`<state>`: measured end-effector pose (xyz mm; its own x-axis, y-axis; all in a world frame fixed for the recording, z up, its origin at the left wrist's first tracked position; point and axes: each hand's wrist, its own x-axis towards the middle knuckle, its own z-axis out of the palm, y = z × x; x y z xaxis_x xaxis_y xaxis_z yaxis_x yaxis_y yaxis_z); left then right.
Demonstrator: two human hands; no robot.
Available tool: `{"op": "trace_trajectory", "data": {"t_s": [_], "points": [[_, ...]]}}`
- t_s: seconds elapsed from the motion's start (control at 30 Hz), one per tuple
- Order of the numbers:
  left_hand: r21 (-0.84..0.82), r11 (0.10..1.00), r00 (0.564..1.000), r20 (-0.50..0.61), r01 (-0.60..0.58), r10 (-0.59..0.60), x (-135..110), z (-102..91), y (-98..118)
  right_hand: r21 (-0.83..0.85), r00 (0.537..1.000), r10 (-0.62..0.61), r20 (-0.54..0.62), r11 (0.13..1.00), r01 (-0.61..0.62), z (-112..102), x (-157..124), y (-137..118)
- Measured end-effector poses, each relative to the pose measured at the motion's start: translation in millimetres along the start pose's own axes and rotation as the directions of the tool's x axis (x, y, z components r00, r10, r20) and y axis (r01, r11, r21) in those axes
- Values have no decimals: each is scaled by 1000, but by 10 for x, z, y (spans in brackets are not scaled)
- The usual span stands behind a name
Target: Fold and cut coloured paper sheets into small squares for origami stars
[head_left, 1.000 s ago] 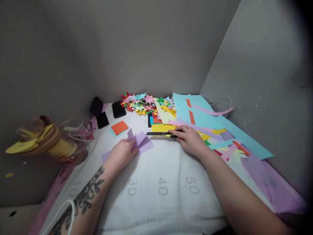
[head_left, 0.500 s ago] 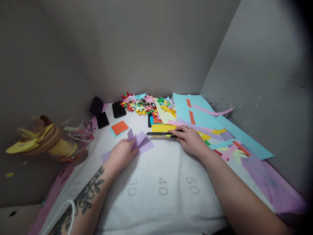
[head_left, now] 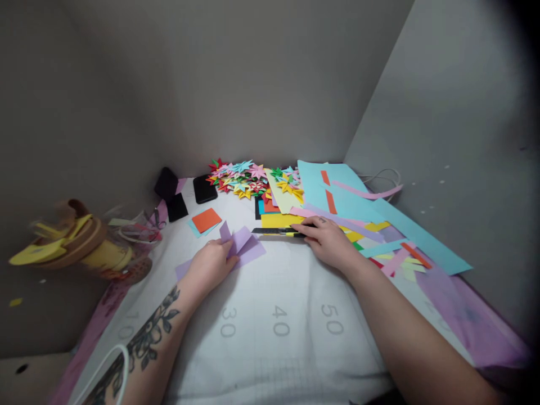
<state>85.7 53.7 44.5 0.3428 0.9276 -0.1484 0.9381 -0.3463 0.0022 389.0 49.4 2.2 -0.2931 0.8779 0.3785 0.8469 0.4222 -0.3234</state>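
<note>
My left hand (head_left: 213, 261) is closed on a folded sheet of purple paper (head_left: 251, 251), with a flap standing up beside the fingers. In my right hand (head_left: 324, 239) is a utility knife (head_left: 276, 231) with a black blade and yellow parts, its blade pointing left toward the purple paper. The blade tip is close to the paper's raised fold; whether they touch I cannot tell. Left of the knife lie small orange (head_left: 206, 220) and light-blue squares. A yellow sheet (head_left: 282, 220) lies just behind the knife.
Folded paper stars (head_left: 240, 177) are heaped at the back beside a black phone (head_left: 205, 189). Large light-blue sheets (head_left: 341, 191) and coloured strips (head_left: 396, 261) spread over the right side. A cup with a yellow lid (head_left: 105, 253) stands at the left, near scissors (head_left: 158, 218).
</note>
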Motion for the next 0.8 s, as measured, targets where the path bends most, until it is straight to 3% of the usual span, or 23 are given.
{"op": "trace_trajectory", "data": {"t_s": [0.27,0.53,0.67,0.8], "points": [[3,1000,1000,12,-5,5,-17,-17,10,-45,1000,0,16,999,1,-32,0,-22],[-93,980,984,28,-176,179,-83,-56,35,-48,988,-47,148,997,55,-18,3,38],[-37,993,993,20,-114,115,-45,-1,17,-20,979,-38,200,999,43,39,23,54],[45,978,978,-36,-205,207,2,91,-14,-12,977,-58,207,998,62,92,81,-1]]}}
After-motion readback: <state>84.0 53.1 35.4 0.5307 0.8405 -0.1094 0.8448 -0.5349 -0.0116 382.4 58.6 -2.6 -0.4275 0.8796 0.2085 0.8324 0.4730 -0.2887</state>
